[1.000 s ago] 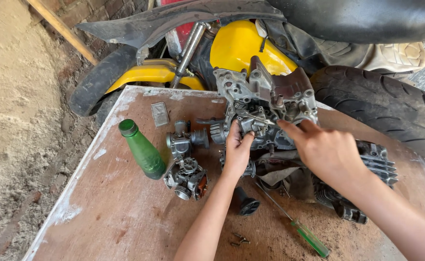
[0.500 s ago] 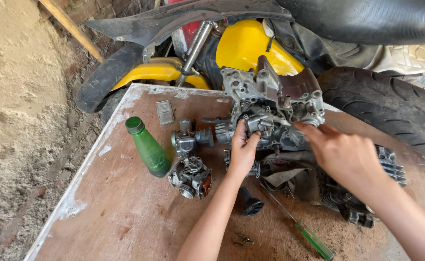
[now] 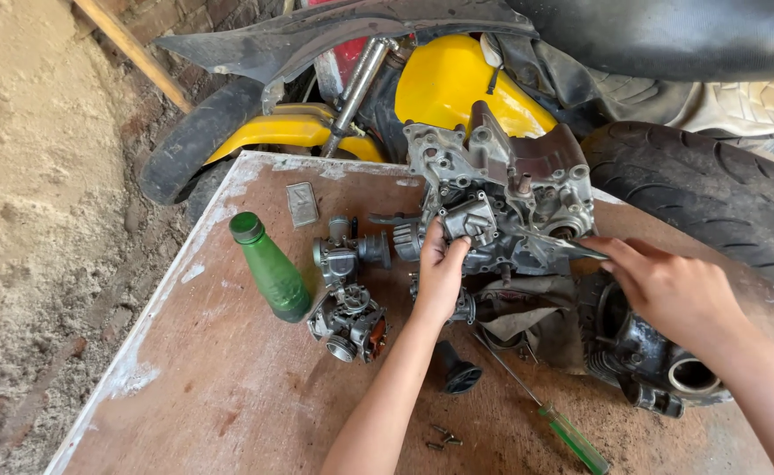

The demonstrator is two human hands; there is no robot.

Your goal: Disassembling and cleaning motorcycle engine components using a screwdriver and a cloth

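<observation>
A grey metal engine casing (image 3: 510, 189) stands on the brown wooden board (image 3: 228, 396) at the back. My left hand (image 3: 441, 273) grips a small grey part (image 3: 466, 220) on the casing's front. My right hand (image 3: 664, 286) holds a thin metal tool (image 3: 572, 251) whose tip points at the casing's right side. Below the casing lies a dirty rag (image 3: 519, 317), with a black cylinder part (image 3: 642, 352) under my right hand.
A green bottle (image 3: 271, 268) stands left of two grey carburettors (image 3: 347, 295). A green-handled screwdriver (image 3: 554, 418), a black rubber piece (image 3: 459, 369) and small screws (image 3: 440, 435) lie near the front. A yellow motorcycle (image 3: 457, 79) and a tyre (image 3: 712, 193) are behind. Dirt ground is at left.
The view has shifted slightly. My right hand has drawn back to the right from the casing, with the thin tool now showing. My left hand stays on the small part.
</observation>
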